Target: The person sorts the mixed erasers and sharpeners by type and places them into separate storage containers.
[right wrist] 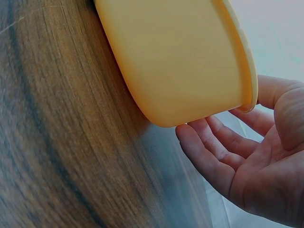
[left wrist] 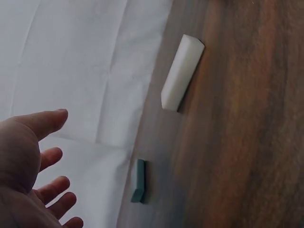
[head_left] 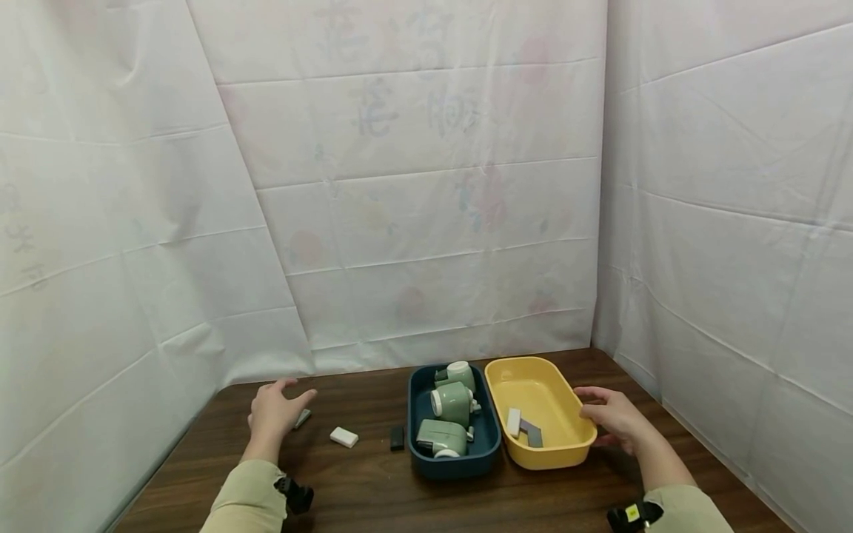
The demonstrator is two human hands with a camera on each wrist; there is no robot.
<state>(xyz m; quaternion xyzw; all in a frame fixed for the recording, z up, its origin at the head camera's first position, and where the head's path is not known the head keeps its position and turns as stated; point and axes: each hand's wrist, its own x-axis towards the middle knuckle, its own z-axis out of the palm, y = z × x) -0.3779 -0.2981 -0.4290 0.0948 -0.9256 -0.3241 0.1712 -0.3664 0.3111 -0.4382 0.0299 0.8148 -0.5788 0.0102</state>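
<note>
In the head view my left hand (head_left: 272, 416) is over the left part of the table, thumb and fingers spread, holding nothing. Beside it lies a small grey-green block (head_left: 302, 419), which looks dark green in the left wrist view. A white block (head_left: 344, 437) lies to its right. My right hand (head_left: 616, 420) grips the right side of a yellow bin (head_left: 566, 400). In the right wrist view the thumb passes behind the rim and the fingers bend against the outer wall. Inside the yellow bin lie a white piece (head_left: 514, 422) and grey angled pieces (head_left: 533, 434).
A dark blue bin (head_left: 489, 455) stands against the yellow one. It holds several pale green and white items (head_left: 455, 403). A small black block (head_left: 397, 437) lies just left of it. White sheets (head_left: 426, 222) hang around the dark wooden table (head_left: 360, 488).
</note>
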